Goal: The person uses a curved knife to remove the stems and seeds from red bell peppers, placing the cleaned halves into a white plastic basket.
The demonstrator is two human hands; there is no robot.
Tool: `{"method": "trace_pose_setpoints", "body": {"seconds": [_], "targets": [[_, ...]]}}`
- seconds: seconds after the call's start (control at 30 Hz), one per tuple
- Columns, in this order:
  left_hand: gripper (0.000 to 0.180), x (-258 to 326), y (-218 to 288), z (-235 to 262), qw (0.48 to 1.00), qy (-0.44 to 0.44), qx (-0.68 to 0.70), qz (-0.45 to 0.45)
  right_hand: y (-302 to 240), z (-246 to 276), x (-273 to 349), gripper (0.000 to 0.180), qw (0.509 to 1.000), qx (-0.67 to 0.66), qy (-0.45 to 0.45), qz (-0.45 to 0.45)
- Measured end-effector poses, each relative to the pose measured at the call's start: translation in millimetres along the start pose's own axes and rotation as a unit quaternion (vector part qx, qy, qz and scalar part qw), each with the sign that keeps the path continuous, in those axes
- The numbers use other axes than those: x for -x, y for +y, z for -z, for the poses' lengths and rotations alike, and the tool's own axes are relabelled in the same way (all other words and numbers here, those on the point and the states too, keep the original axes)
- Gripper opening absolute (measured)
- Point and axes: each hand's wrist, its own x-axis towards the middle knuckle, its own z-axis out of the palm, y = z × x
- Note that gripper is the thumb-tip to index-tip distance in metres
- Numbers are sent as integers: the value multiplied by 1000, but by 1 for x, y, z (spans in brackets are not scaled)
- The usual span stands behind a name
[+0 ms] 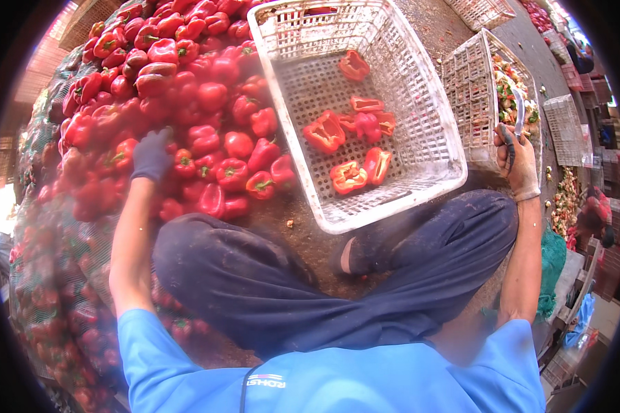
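Observation:
My left hand (153, 155), in a dark glove, reaches into a heap of red bell peppers (203, 140). Its fingers look stretched out against the peppers; nothing held shows, though the view is hazy there. To the right, my right hand (518, 164), partly gloved with dark fingers, is closed on a small knife with a curved blade (519, 112) pointing up. It is beside a crate of pepper scraps (513, 93). Between my hands stands a white plastic crate (391, 199), tilted in view, with several cut red pepper pieces (324, 133) on its bottom.
My crossed legs (324, 296) lie in front of the white crate. Green netting (55, 261) covers peppers along the left side. Another crate (481, 10) stands at the far right, and more scraps (566, 199) lie on the ground beyond my right arm, near a green net bag (551, 265).

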Motion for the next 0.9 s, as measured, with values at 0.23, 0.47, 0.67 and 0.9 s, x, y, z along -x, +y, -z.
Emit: {"method": "trace_pose_setpoints", "body": {"seconds": [0.23,0.47,0.67,0.9], "targets": [[67,37,-11,-15,936,238,251,61,7,13,-8,25,1000,-19,-7,12],[66,42,42,90,648,184,739,6,-21,-15,8,27,994,40,-43,92],[73,65,110,205,632,29,770,-86,-94,-170,93,57,942,-77,-311,105],[80,89,184,264,572,-49,802,-166,-85,-236,146,58,881,-138,-453,5]]}}
